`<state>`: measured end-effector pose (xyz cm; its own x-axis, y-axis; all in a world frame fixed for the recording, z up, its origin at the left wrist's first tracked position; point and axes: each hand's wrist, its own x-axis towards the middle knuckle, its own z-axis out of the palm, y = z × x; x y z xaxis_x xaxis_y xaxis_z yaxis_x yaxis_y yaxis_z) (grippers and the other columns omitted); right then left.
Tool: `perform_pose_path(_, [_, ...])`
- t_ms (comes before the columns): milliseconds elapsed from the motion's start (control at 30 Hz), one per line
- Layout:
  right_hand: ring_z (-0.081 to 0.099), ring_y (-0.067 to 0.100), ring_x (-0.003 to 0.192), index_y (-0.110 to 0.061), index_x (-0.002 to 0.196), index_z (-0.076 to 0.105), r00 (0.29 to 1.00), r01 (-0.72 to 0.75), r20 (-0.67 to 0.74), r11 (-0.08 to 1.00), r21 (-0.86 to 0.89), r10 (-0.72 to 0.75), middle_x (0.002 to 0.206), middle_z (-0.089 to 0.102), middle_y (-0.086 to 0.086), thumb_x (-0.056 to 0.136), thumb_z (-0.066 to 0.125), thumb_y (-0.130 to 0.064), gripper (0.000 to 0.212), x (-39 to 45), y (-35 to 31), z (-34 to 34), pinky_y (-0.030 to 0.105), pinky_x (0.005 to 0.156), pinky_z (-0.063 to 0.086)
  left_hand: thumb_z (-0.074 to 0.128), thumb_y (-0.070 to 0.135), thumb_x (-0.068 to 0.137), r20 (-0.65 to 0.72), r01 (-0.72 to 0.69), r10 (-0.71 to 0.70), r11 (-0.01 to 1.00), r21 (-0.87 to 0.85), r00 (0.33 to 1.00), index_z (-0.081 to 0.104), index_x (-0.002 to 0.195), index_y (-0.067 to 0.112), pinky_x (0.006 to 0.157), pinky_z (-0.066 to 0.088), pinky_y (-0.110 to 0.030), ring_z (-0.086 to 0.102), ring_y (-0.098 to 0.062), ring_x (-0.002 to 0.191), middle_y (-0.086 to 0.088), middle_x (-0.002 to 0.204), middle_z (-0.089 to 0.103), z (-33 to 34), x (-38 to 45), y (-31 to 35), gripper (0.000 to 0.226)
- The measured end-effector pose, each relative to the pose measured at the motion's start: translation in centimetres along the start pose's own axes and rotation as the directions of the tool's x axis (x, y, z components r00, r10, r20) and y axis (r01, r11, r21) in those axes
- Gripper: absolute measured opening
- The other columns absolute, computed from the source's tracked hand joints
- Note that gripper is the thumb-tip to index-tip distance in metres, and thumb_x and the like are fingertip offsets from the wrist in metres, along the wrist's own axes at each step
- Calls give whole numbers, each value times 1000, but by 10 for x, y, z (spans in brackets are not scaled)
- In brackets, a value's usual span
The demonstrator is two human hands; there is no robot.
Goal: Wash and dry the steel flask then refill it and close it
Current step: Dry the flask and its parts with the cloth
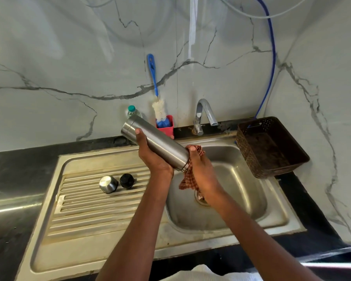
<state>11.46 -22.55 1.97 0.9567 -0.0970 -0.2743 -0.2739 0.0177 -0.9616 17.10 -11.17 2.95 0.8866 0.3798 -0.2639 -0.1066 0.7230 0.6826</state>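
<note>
Two hands, left hand (150, 157) gripping flask (156, 141), right hand (201, 169) holding cloth (187, 179)

We see an evenly bright scene under soft, diffuse light with only faint shadows. A pale sheen lies on the marble wall (49, 47) at upper left, and a bright streak of glare runs along the steel edge of the counter (12, 207) at left. The wide lens bows straight lines near the borders. The centre is fairly sharp; the corners look softer.
</note>
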Motion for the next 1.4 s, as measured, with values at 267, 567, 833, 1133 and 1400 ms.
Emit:
perform_pose_path(267, [74,33,74,-25,119,62,985,65,-163,996,61,-55,98,70,14,105,45,-57,39,-4,4,-3,53,59,63,64,59,86,17,-33,31,993,115,999,64,132,22,94,58,-48,72,-30,112,-14,120,73,-9,-2,2,59])
perform_pose_path(567, [61,22,50,6,130,61,779,-616,419,694,373,466,95,71,26,106,38,-58,73,-9,-16,-20,26,42,50,65,63,92,143,19,-41,988,154,989,54,141,4,75,60,-41,70,-33,82,-19,97,70,-8,6,12,78])
perform_pose_path(833, [72,23,90,-35,101,60,986,28,-166,999,-17,-30,102,70,10,103,44,-58,28,-19,-25,-20,52,83,63,56,60,95,-92,393,-390,919,22,916,68,131,14,81,58,-40,69,-32,97,-16,112,70,-31,13,13,60])
perform_pose_path(1133, [6,3,157,-42,161,25,854,515,371,700,-495,-365,169,4,-25,109,36,-53,55,-10,-32,23,29,124,17,40,58,108,288,439,-449,893,105,845,70,128,12,100,56,-35,69,-21,109,-9,115,71,-25,-11,12,59])
perform_pose_path(1400, [21,12,155,-41,163,16,923,328,297,903,-278,-244,172,8,-15,107,35,-55,60,17,-50,24,42,127,23,41,54,109,240,423,-477,873,244,846,70,130,12,76,62,-41,77,-29,94,-17,113,76,-34,-2,14,54])
